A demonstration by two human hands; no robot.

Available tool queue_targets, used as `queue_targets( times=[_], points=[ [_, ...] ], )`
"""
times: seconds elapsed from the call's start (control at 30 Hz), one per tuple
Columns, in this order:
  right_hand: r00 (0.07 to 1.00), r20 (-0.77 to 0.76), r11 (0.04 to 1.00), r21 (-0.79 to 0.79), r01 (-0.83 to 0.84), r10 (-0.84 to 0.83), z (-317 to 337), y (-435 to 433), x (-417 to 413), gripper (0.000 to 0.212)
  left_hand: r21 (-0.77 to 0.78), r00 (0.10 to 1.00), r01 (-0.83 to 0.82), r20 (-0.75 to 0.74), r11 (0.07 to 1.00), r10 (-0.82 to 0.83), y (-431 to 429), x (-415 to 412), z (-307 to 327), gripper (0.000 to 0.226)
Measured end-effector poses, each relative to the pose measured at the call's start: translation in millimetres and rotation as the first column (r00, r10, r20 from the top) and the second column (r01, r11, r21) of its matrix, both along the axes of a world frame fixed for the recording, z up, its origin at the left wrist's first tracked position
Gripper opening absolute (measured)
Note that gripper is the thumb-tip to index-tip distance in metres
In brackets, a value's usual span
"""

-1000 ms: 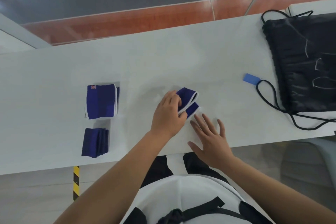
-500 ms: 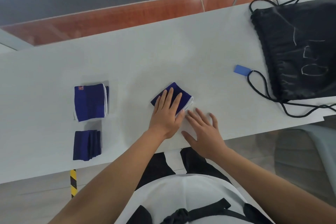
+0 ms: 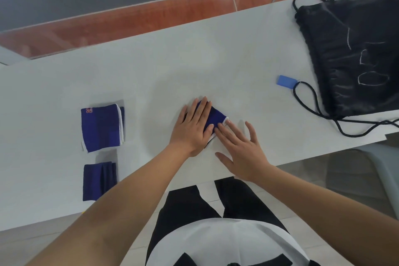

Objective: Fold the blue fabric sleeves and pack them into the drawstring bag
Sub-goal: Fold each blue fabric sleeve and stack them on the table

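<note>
The left hand [image 3: 192,128] presses flat, fingers straight and together, on a folded blue fabric sleeve with white trim [image 3: 217,115] mid white tabletop [image 3: 194,67]; the right hand [image 3: 244,149], fingers spread, touches its edge; the black drawstring bag [image 3: 354,56] lies far right.

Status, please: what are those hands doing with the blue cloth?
Left hand flat, pressing the folded blue fabric sleeve. Right hand open, fingertips at its white edge. Black drawstring bag lies flat, far right.
</note>
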State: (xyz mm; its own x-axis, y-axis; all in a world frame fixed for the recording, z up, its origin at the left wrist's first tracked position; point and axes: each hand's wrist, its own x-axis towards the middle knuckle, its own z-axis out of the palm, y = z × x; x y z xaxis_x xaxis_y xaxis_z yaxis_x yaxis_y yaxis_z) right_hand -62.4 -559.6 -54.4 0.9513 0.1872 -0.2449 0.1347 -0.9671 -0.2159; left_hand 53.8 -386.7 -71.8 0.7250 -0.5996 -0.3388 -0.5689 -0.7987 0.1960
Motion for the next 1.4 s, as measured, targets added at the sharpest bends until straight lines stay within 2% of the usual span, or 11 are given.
queue_targets(
  times=[0.33,0.5,0.63,0.77,0.87,0.93,1.03,1.1,1.2,1.27,1.4],
  points=[
    [0.995,-0.102,1.0,0.021,0.002,0.001,11.5,-0.3,7.2,0.069,0.083,0.976,0.0,-0.217,0.997,0.018,-6.4,13.7,28.8,0.072],
    [0.985,-0.171,0.992,0.113,0.052,-0.032,30.1,-2.8,10.4,0.07,-0.104,0.821,-0.544,-0.272,0.833,0.502,2.1,8.1,48.3,0.08],
    [0.964,-0.228,0.964,0.193,0.18,-0.135,41.2,-4.9,1.7,0.062,-0.104,0.634,-0.757,-0.356,0.645,0.687,7.7,4.8,50.7,0.045],
    [0.896,-0.298,0.826,0.368,0.426,-0.329,56.4,-12.4,13.8,0.059,-0.135,0.528,-0.829,-0.512,0.543,0.678,9.4,2.8,69.2,0.022],
    [0.746,-0.472,0.507,0.548,0.665,-0.47,70.8,-11.2,34.2,0.062,-0.204,0.393,-0.911,-0.695,0.358,0.602,20.3,-2.6,87.9,0.027],
    [0.622,-0.681,0.26,0.567,0.782,-0.386,80.3,-2.5,46.1,0.073,-0.251,0.363,-0.929,-0.768,0.273,0.528,31.1,-10.4,107.2,0.026],
    [0.546,-0.825,0.071,0.542,0.838,-0.146,89.1,16.0,59.7,0.086,-0.315,0.372,-0.928,-0.82,0.2,0.434,51.8,-27.3,138.5,0.029],
    [0.54,-0.842,0.02,0.539,0.842,-0.007,95.6,28.9,69.5,0.081,-0.327,0.35,-0.937,-0.858,0.127,0.377,69.1,-39.6,152.5,0.031],
    [0.525,-0.836,0.032,0.536,0.844,0.16,101.7,53.2,77.3,0.041,-0.279,0.261,-0.96,-0.92,-0.021,0.292,96.7,-57.8,163.1,0.034],
    [0.486,-0.856,0.042,0.5,0.865,0.177,97.1,69.6,79.7,0.04,-0.247,0.221,-0.966,-0.942,-0.078,0.254,115.4,-65.8,162.3,0.033],
    [0.452,-0.878,0.064,0.466,0.883,0.157,89.4,101.7,80.3,0.04,-0.197,0.18,-0.98,-0.925,-0.018,0.335,150.3,-72.3,151.0,0.049]
  ],
)
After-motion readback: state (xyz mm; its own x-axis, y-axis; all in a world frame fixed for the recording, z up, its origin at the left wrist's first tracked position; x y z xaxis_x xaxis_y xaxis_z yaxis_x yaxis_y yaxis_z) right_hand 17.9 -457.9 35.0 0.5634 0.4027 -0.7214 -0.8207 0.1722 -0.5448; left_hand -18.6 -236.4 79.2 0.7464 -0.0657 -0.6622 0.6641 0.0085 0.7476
